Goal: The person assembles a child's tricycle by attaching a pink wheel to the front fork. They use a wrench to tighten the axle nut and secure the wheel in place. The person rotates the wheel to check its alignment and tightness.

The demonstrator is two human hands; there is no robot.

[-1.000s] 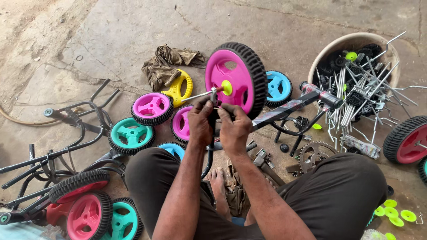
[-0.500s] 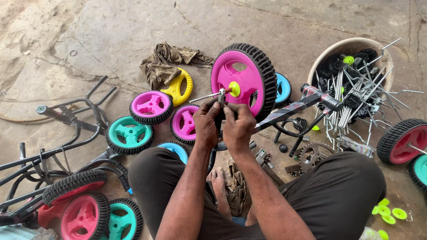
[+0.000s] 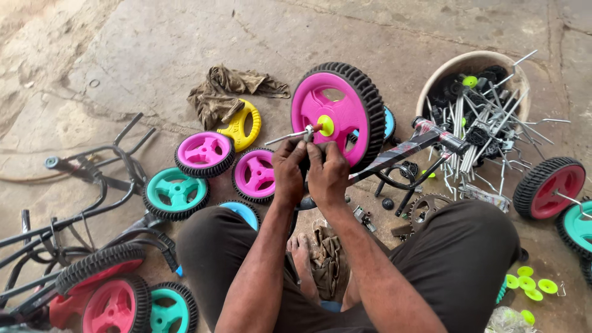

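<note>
A large pink plastic wheel (image 3: 340, 111) with a black tyre stands upright in front of me, with a yellow-green cap at its hub. A thin metal axle rod (image 3: 291, 135) sticks out to the left of the hub. My left hand (image 3: 290, 171) grips the rod's end near the hub. My right hand (image 3: 328, 172) holds the wheel's lower rim, close against the left hand. A black frame tube (image 3: 407, 148) runs out from behind the wheel to the right.
Small pink (image 3: 205, 153), teal (image 3: 176, 193) and yellow (image 3: 242, 126) wheels lie left, beside a brown rag (image 3: 228, 92). A tub (image 3: 478, 65) of metal rods sits upper right. Black frames (image 3: 80, 203) lie left. Red wheel (image 3: 550, 187) and green caps (image 3: 527, 283) are right.
The view has shifted slightly; the pink wheel sits a little higher and more upright. Both hands have stayed together at the axle below the hub.
</note>
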